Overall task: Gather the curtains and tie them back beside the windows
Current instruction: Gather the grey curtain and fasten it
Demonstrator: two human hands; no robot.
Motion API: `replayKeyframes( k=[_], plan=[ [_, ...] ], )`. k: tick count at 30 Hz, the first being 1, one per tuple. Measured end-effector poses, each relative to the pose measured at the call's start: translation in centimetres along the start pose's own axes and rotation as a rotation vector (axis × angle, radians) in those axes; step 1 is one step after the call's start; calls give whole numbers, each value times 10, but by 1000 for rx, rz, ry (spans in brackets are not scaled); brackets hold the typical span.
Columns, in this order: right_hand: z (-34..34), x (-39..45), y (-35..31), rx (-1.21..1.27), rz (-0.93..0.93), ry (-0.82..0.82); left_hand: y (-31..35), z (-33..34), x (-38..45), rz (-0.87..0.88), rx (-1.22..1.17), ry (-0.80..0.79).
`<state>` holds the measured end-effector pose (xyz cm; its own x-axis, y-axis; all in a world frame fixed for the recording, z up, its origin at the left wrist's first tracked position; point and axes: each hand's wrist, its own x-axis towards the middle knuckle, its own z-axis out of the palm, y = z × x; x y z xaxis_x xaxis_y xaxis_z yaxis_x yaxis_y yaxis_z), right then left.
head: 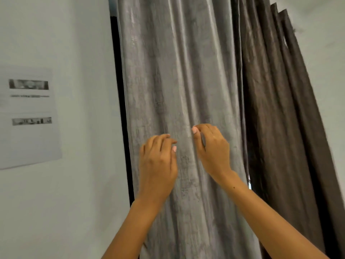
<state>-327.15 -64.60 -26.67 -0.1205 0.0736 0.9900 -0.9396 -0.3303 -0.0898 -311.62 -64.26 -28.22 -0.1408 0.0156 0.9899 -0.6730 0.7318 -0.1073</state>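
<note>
On the wall (80, 43) at far left hangs a printed sheet (29, 116), its text too blurred to read. Next comes a dark strip of window frame (121, 109), then the grey curtain (177, 71), hanging in long loose folds straight ahead of me and not yet drawn together. My left hand (158, 161) sits against its front, fingers curled; whether they have pinched a fold or only rest on the cloth, I cannot tell. My right hand (212, 146) is just beside it and slightly higher, with a fold of the fabric caught between thumb and curled fingers. Further right hangs the brown curtain (280, 109), already bunched in tight pleats, a sliver of daylight showing between the two. By my reading, I am at the gathering step on the grey panel. The next move calls for a firm hold with both hands and folds swept together toward one side. No tie-back is in sight, so one must be found first.
</note>
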Motion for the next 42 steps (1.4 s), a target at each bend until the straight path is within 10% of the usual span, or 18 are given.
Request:
replayKeyframes(
  k=[14, 20, 26, 34, 39, 42],
  plan=[
    [67, 164, 34, 69, -147, 103, -63, 47, 156, 141, 333, 160],
    [101, 227, 49, -33, -97, -93, -82, 62, 224, -200, 544, -134],
    [119, 257, 81, -124, -54, -240, -93, 98, 253, -484, 305, -336],
    [123, 279, 136, -259, -27, -190, -77, 151, 279, -516, 23, -229],
    [121, 314, 166, 23, 363, -348, -69, 158, 299, -319, 542, -123],
    [139, 327, 167, 67, 292, -442, -69, 149, 302, -255, 862, -58]
  ],
)
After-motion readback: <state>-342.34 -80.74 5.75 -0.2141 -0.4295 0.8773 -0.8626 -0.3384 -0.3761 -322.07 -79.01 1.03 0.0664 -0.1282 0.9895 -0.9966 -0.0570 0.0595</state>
